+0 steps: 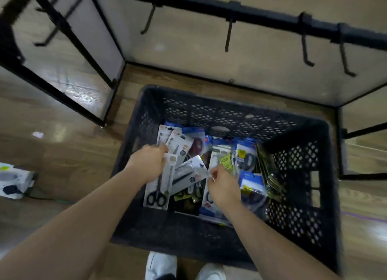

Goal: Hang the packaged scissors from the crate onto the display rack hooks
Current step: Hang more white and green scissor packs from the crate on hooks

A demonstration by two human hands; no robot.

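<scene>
A black perforated plastic crate (297, 175) stands on the floor and holds several packaged scissors. Both hands reach down into it. My left hand (149, 161) grips a bunch of white-carded packs of black-handled scissors (159, 187) at the crate's left side. My right hand (223, 185) has its fingers curled and pinches the edge of a white scissors pack (189, 171) in the middle. Blue and yellow packs (246, 154) lie to the right. Above the crate runs the black display rack bar (261, 14) with bare hooks (228, 34) hanging off it.
The rack's black frame with pale panels surrounds the crate on the far side and both flanks. White shoes (161, 265) show at the crate's near wall. A white package (14, 180) lies on the wooden floor at the left.
</scene>
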